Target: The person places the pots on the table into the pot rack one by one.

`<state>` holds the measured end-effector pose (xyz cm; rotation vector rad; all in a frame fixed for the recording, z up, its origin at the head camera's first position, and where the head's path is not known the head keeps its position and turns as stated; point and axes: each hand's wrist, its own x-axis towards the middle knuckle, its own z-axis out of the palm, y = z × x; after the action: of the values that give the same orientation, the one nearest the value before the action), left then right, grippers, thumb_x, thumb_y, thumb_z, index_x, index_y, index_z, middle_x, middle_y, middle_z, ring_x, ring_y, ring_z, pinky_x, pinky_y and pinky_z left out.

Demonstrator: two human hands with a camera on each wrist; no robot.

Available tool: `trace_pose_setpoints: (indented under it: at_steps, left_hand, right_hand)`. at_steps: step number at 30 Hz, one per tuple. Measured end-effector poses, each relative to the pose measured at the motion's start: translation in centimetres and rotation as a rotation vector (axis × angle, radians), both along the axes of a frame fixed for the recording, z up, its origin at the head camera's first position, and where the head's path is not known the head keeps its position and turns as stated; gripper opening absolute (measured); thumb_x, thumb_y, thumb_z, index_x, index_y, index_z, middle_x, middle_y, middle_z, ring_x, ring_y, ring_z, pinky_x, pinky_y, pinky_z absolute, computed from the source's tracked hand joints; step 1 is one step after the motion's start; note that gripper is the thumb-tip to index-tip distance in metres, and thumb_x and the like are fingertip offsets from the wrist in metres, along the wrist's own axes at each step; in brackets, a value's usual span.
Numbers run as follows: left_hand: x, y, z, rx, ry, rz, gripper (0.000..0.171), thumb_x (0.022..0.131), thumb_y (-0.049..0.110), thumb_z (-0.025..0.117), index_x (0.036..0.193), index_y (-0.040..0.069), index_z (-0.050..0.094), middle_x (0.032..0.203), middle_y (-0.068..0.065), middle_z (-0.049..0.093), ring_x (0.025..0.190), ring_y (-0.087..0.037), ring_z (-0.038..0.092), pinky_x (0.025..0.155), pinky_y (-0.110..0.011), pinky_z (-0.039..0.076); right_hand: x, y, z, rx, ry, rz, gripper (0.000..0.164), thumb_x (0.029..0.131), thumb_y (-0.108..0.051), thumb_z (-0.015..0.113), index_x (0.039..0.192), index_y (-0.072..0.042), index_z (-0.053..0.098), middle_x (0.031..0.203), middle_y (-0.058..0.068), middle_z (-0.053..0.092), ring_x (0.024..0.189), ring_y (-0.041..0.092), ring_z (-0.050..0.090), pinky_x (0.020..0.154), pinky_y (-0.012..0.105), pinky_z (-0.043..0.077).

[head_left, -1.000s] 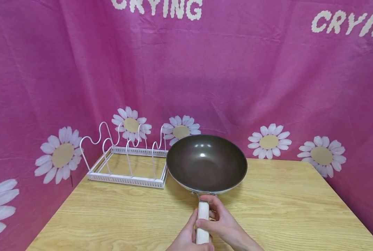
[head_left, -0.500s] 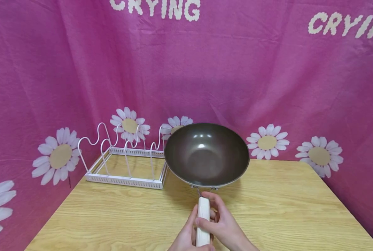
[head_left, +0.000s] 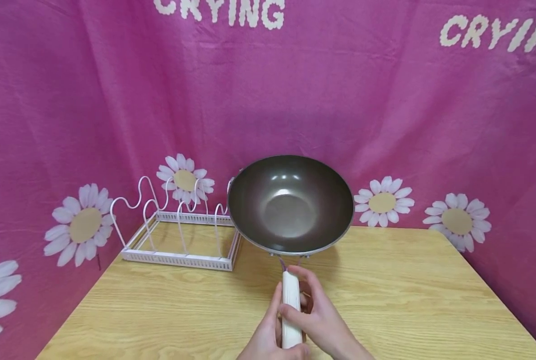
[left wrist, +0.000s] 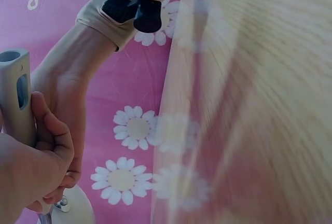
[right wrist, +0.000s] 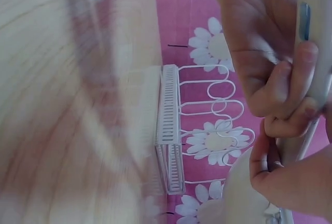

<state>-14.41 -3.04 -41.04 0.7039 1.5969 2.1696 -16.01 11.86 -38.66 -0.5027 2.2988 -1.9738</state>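
Note:
A dark-lined wok [head_left: 290, 205] with a pale outside is held up over the table, its inside tilted toward me. Its white handle [head_left: 291, 310] points down at me. My left hand [head_left: 270, 330] grips the handle's lower part from the left, thumb across it. From the right, my right hand [head_left: 319, 317] grips it higher up, close to the bowl. In the left wrist view the handle [left wrist: 18, 97] shows a slot near its end, with fingers curled round it. The right wrist view shows both hands round the handle [right wrist: 314, 42], and the wok's pale underside [right wrist: 246, 193].
A white wire pan rack [head_left: 177, 260] with several curved dividers stands on the wooden table [head_left: 407, 300], left of the wok. The wok's rim overlaps the rack's right end in the head view. A pink flowered cloth [head_left: 322, 75] hangs close behind the table.
The wok has risen from low over the table and tipped further toward me, drifting slightly left. Both hands have moved up a little with the handle and keep their grip.

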Motion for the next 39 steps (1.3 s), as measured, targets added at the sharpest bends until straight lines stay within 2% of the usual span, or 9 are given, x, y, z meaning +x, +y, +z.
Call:
trace_pose_setpoints:
  at_steps: [3,6,12,19,25,30,33,39]
  left_hand:
    - [0.0,-0.3,0.4,-0.030,0.022,0.021,0.116,0.081,0.007,0.067,0.153,0.002,-0.023,0.158,-0.036,0.013,0.104,-0.012,0.058,0.086,-0.022,0.053]
    - [0.1,-0.8,0.9,-0.058,0.040,0.030,0.115,0.081,0.010,0.066,0.154,0.004,-0.022,0.161,-0.034,0.004,0.107,-0.014,0.056,0.087,-0.022,0.052]
    - [0.3,-1.8,2.1,-0.098,0.080,0.063,0.114,0.082,0.011,0.066,0.156,0.008,-0.021,0.158,-0.035,0.014,0.096,-0.013,0.060,0.080,-0.022,0.054]
    - [0.6,-2.3,2.4,-0.162,0.112,0.104,0.116,0.081,0.008,0.065,0.155,0.009,-0.023,0.160,-0.034,0.006,0.097,-0.009,0.059,0.083,-0.021,0.053]
    - [0.4,-2.9,2.9,-0.198,0.170,0.145,0.115,0.081,0.009,0.066,0.157,0.012,-0.020,0.161,-0.031,0.004,0.101,-0.010,0.060,0.083,-0.021,0.053]
    - [0.2,-3.5,2.8,-0.244,0.194,0.173,0.116,0.081,0.009,0.067,0.156,0.012,-0.021,0.160,-0.032,0.006,0.098,-0.010,0.060,0.081,-0.020,0.053]
    - [0.1,-3.8,2.6,-0.278,0.211,0.187,0.116,0.081,0.009,0.068,0.156,0.011,-0.022,0.160,-0.031,0.007,0.095,-0.009,0.060,0.080,-0.020,0.053]
    - [-0.3,-3.8,2.5,-0.335,0.269,0.251,0.115,0.083,0.011,0.069,0.158,0.016,-0.018,0.162,-0.026,0.012,0.103,-0.011,0.060,0.085,-0.021,0.052]
  right_hand:
    - [0.0,-0.5,0.3,0.002,0.012,-0.009,0.069,0.089,-0.013,0.072,0.147,-0.015,0.036,0.132,0.022,0.053,0.104,0.020,0.061,0.082,0.025,0.051]
    - [-0.1,-1.1,0.7,0.008,0.026,-0.029,0.070,0.088,-0.012,0.073,0.148,-0.017,0.036,0.134,0.019,0.052,0.108,0.022,0.060,0.083,0.025,0.052]
    - [-0.2,-2.1,1.9,0.018,0.053,-0.033,0.070,0.087,-0.010,0.073,0.147,-0.023,0.038,0.131,0.016,0.053,0.106,0.024,0.060,0.081,0.027,0.053]
    - [-0.4,-2.6,2.3,0.032,0.100,0.032,0.073,0.087,-0.006,0.071,0.149,-0.023,0.035,0.133,0.016,0.053,0.108,0.024,0.059,0.086,0.028,0.052]
    - [-1.0,-3.1,2.7,0.031,0.183,0.058,0.072,0.088,-0.005,0.069,0.149,-0.019,0.035,0.133,0.016,0.055,0.106,0.023,0.061,0.089,0.026,0.051]
    - [-1.5,-3.5,2.7,0.044,0.220,0.108,0.072,0.088,-0.006,0.068,0.150,-0.016,0.034,0.134,0.019,0.054,0.105,0.024,0.060,0.089,0.026,0.050]
    - [-1.6,-3.7,2.7,0.049,0.196,0.119,0.075,0.087,-0.006,0.069,0.151,-0.020,0.033,0.135,0.016,0.054,0.106,0.024,0.060,0.089,0.026,0.050]
    - [-2.3,-3.8,3.0,0.044,0.205,0.151,0.078,0.087,-0.004,0.068,0.154,-0.020,0.030,0.139,0.013,0.051,0.111,0.028,0.058,0.086,0.029,0.054]
